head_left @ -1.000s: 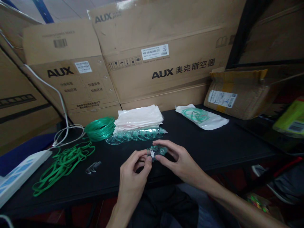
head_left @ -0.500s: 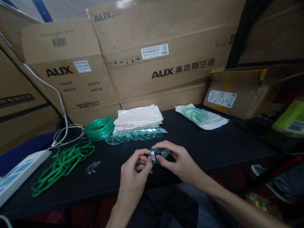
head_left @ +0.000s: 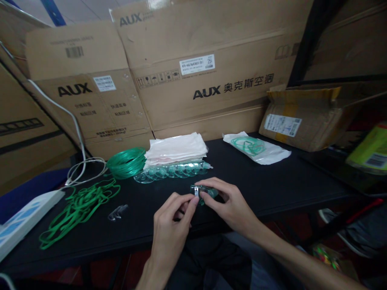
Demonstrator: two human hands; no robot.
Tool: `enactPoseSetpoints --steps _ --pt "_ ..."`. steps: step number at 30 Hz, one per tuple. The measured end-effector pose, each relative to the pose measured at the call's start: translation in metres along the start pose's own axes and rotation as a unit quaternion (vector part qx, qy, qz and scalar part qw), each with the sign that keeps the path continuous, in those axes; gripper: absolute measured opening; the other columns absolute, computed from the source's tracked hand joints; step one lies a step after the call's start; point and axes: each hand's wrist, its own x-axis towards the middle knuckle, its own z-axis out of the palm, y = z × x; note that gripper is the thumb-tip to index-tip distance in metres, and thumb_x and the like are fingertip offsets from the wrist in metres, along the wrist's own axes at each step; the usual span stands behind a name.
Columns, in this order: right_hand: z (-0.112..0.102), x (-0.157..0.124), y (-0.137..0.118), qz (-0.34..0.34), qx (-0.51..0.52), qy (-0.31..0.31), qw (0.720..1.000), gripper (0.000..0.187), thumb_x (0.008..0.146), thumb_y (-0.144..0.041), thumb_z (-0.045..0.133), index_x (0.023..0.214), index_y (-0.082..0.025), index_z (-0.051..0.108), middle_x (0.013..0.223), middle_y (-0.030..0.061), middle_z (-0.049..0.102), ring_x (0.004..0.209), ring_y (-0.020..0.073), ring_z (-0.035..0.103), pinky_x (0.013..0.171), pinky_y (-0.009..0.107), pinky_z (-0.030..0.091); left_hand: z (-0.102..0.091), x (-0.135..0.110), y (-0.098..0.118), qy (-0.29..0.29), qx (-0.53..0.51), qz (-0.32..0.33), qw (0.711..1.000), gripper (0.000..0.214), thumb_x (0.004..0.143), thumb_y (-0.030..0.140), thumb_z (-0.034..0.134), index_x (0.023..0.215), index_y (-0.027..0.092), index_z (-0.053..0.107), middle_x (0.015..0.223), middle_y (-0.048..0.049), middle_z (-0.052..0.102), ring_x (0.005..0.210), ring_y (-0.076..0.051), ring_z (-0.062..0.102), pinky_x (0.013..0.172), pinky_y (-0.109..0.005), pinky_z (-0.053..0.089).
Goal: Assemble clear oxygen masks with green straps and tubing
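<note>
Both of my hands meet over the near edge of the black table point(head_left: 290, 181). My right hand point(head_left: 231, 203) grips a small clear green plastic mask point(head_left: 203, 190), fingers curled round it. My left hand point(head_left: 171, 223) pinches a small metal clip on the mask's left end with thumb and forefinger. Just beyond lies a row of nested clear green masks point(head_left: 169, 172) in front of a stack of white plastic bags point(head_left: 177, 148).
A coil of green tubing point(head_left: 127, 162) and a loose heap of green elastic straps point(head_left: 78, 207) lie left, with a small clear part point(head_left: 117, 211) near them. A bagged mask point(head_left: 256, 148) lies at the back right. Cardboard boxes point(head_left: 205, 68) wall the back; a white power strip point(head_left: 21, 225) sits far left.
My hands have shifted slightly; the mask has been lifted a little and turned, and my left fingers now pinch the clip at its end more closely.
</note>
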Motion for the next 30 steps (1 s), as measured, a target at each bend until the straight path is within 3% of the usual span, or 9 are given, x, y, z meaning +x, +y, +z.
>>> enactPoseSetpoints --steps 13,30 --pt "-0.0005 0.0006 -0.0001 -0.017 0.012 -0.008 1.0 0.019 0.092 -0.018 0.067 0.105 -0.022 0.081 0.103 0.0058 0.079 0.097 0.0196 0.073 0.088 0.032 0.056 -0.0011 -0.0022 -0.0027 -0.018 0.019 0.007 1.0 0.014 0.096 0.03 0.064 0.099 0.022 0.076 0.074 0.0021 0.056 0.052 -0.008 0.058 0.048 -0.017 0.049" --pt "0.0003 0.0002 -0.0006 0.019 -0.009 -0.024 0.999 0.019 0.092 -0.018 0.066 0.107 -0.02 0.078 0.103 0.0052 0.077 0.099 0.0194 0.071 0.089 0.031 0.054 -0.0016 0.0 0.0039 -0.007 0.048 0.049 0.998 0.009 0.095 0.025 0.066 0.095 0.02 0.073 0.074 0.0019 0.055 0.057 -0.008 0.056 0.049 -0.017 0.047"
